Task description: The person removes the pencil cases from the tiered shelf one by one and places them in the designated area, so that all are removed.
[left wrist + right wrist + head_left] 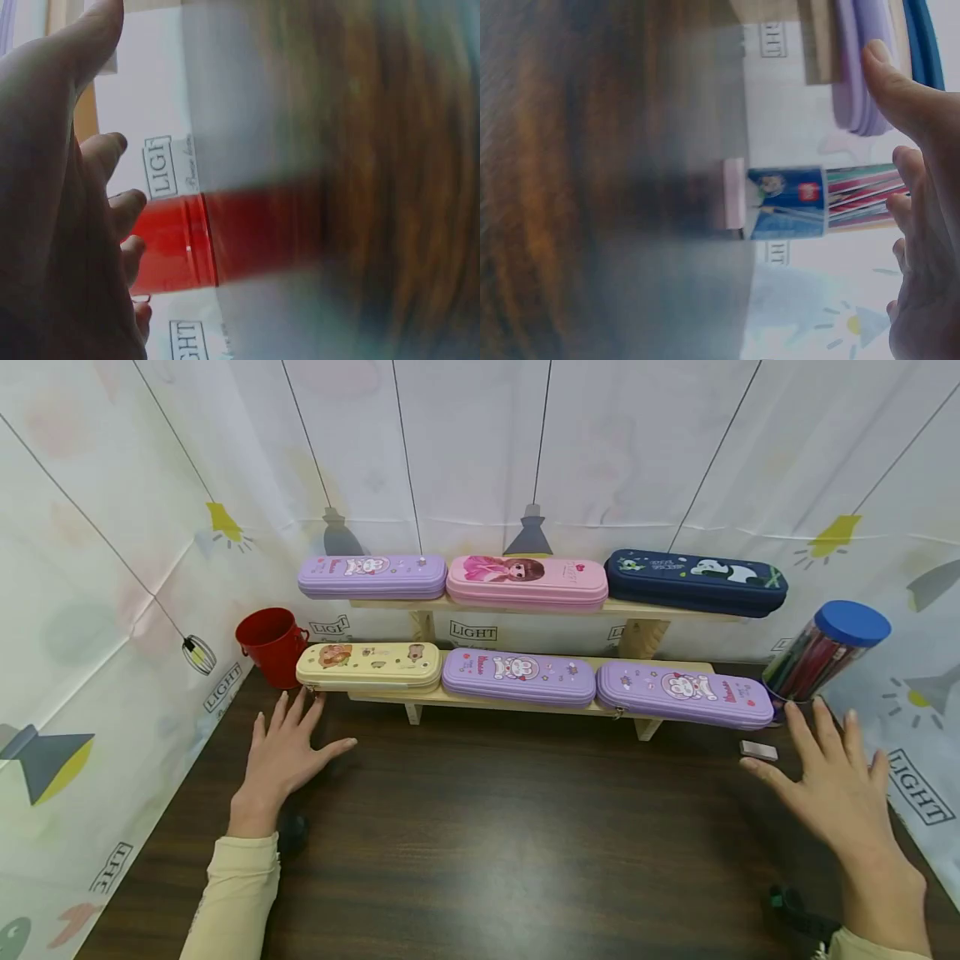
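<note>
My left hand [283,758] is held over the left side of the table with fingers spread and nothing in it. Just beyond its fingertips are a yellow pencil case [367,667] on the lower shelf and a red bucket [272,647]. On the right, my right hand [840,785] hovers with its fingers spread, also holding nothing. Nearest to it are a clear tube of colored pencils [813,660] with a blue lid, a small pale pink eraser-like block [758,750], and a purple pencil case [686,693] at the shelf's right end.
A two-tier wooden shelf [517,697] stands at the back. Its lower tier also bears a middle purple case [519,677]; the upper tier has purple [372,577], pink [527,582] and navy panda [697,581] cases. Printed curtains [480,452] surround the dark table [510,827].
</note>
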### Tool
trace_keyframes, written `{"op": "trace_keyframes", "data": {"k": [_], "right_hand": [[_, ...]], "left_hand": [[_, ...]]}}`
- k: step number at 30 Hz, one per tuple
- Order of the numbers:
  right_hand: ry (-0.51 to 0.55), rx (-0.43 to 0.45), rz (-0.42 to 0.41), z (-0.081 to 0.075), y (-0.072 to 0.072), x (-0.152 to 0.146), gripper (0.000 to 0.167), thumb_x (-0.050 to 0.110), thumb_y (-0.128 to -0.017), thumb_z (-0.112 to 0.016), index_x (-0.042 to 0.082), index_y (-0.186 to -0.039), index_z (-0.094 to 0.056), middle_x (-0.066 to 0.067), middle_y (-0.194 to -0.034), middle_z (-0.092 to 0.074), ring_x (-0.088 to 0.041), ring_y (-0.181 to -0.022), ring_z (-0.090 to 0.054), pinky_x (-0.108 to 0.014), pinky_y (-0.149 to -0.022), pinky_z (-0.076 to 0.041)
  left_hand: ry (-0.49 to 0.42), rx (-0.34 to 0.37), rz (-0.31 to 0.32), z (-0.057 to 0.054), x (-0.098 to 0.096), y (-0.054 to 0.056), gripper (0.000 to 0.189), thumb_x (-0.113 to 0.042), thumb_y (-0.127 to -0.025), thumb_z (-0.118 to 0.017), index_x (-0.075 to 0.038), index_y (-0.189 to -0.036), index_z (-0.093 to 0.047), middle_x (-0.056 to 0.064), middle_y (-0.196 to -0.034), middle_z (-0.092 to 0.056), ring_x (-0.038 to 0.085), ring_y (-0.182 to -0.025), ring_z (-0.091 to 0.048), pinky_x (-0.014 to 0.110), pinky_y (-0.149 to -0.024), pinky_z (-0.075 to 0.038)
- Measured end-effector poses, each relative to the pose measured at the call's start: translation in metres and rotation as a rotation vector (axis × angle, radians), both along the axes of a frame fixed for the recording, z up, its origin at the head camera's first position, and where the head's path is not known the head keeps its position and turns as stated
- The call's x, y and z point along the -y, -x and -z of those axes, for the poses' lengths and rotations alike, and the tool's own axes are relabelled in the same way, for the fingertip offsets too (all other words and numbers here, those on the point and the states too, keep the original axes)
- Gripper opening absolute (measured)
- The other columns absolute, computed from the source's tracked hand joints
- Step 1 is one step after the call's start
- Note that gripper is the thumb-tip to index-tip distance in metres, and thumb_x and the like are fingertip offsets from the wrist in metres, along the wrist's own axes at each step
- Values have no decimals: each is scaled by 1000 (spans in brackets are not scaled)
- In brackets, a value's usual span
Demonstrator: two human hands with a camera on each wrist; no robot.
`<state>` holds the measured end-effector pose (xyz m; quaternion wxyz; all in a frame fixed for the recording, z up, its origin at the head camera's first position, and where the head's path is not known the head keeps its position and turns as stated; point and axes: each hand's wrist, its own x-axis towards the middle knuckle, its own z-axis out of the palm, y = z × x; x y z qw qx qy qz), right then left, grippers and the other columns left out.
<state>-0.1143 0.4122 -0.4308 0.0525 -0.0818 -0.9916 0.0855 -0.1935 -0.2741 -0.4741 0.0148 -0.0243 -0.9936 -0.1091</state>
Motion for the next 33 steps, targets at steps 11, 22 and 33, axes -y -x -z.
{"op": "trace_keyframes", "data": {"k": [11,22,33], "right_hand": [[17,-83,-119,-19,7,23,101,67,-89,-57,23,-160,-2,-15,-166,9,-39,-150,25,-75,-112,21],[47,-133,-213,-24,21,51,99,63,-86,-64,24,-161,-12,-7,-169,7,-37,-153,19,-66,-116,25],[72,-153,-307,-23,41,75,98,60,-84,-69,25,-160,-19,-15,-168,-8,-40,-154,11,-71,-117,17]], "left_hand": [[-80,76,5,0,-17,6,108,-89,-80,-38,-20,-160,-19,14,-167,-11,43,-154,-7,73,-120,-4],[-264,155,8,2,-28,12,106,-88,-83,-37,-19,-160,-15,11,-167,-16,38,-154,-16,67,-123,-11],[-472,198,-93,2,-34,17,108,-89,-80,-41,-24,-161,-10,9,-168,-15,38,-153,-19,70,-119,-21]]}}
